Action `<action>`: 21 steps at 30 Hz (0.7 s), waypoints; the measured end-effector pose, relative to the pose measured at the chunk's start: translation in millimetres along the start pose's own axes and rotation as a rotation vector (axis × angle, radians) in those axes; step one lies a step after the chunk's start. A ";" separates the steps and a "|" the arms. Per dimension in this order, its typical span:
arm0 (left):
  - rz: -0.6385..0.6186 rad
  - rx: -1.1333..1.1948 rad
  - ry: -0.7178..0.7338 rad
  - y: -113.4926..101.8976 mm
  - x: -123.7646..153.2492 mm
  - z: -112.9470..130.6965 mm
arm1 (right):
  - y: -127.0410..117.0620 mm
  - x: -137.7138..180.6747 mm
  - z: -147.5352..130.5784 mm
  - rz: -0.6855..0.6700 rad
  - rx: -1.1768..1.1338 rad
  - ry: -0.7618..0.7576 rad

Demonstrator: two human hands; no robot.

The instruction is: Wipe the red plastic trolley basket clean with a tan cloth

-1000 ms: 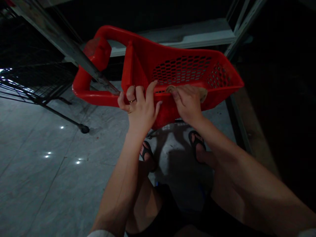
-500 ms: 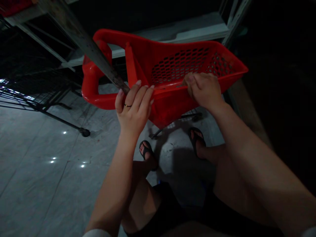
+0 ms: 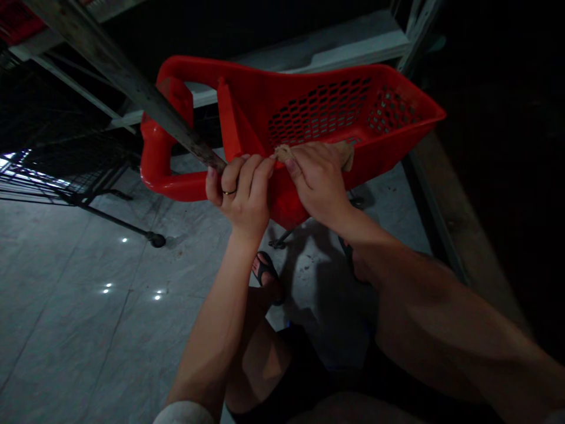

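A red plastic shopping-cart basket with perforated walls and a looped handle fills the upper middle of the head view. My left hand, with a ring on one finger, is closed over its near rim beside the handle. The lower end of a worn metal pole meets that hand's fingertips; whether the fingers also grip it I cannot tell. My right hand presses a bunched tan cloth against the same rim, just right of the left hand. Part of the cloth is hidden under the palm.
A dark wire cart with a caster stands on the left. Behind the basket runs a pale metal shelf frame. Grey tiled floor lies below, with my sandalled feet under the basket. The right side is very dark.
My right hand has slid left along the rim with the cloth, close to my left hand. The left hand keeps its grip, and the basket's handle end appears slightly lower and further left.
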State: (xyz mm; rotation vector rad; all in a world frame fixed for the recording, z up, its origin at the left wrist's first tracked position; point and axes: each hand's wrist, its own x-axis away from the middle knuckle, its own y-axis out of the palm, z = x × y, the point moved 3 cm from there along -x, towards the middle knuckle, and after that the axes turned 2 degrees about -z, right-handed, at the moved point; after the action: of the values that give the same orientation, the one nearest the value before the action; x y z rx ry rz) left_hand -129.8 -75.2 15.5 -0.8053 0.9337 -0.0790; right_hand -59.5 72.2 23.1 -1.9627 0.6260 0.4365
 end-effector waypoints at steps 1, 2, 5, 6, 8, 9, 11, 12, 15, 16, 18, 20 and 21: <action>0.002 -0.003 -0.005 -0.9 -0.3 -1.0 | -0.1 -0.3 -0.8 0.002 -0.012 -0.022; -0.004 -0.001 -0.008 -1.6 -0.7 -1.8 | -0.3 -1.1 0.4 -0.014 -0.011 -0.046; -0.032 0.022 0.004 -2.7 -2.3 -3.1 | -1.9 -5.9 17.6 -0.126 0.066 -0.046; -0.034 0.028 0.015 -2.7 -2.7 -3.5 | -3.2 -7.5 27.3 -0.159 0.098 -0.015; -0.017 0.030 0.041 -2.2 -3.5 -4.6 | -7.6 -9.1 50.2 -0.196 0.152 0.059; 0.001 0.024 0.057 -1.7 -3.9 -5.2 | -10.7 -8.6 62.7 -0.200 0.174 0.088; 0.037 0.004 0.088 0.0 -4.8 -6.1 | -19.1 -4.6 89.6 -0.172 0.226 0.150; 0.046 -0.004 0.099 1.4 -5.5 -6.4 | -24.4 -1.2 103.8 -0.138 0.250 0.196; 0.031 0.006 0.100 7.4 -8.5 -6.8 | -38.6 10.7 143.0 -0.018 0.261 0.351; 0.020 0.018 0.092 9.7 -9.7 -6.7 | -40.7 13.9 152.3 0.013 0.247 0.399; 0.009 0.037 0.074 13.9 -12.0 -5.6 | -37.7 17.2 160.6 0.053 0.202 0.467; 0.006 0.052 0.061 16.8 -14.2 -2.9 | -26.3 16.7 150.6 0.096 0.143 0.469; 0.004 0.058 0.050 17.6 -15.3 -1.1 | -18.4 15.6 138.2 0.116 0.106 0.431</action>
State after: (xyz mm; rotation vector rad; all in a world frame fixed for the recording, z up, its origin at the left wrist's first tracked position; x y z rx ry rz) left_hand -144.8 -57.3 14.2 -0.7504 0.9764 -0.1223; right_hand -40.9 199.0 -33.8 -1.9360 1.0173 0.0426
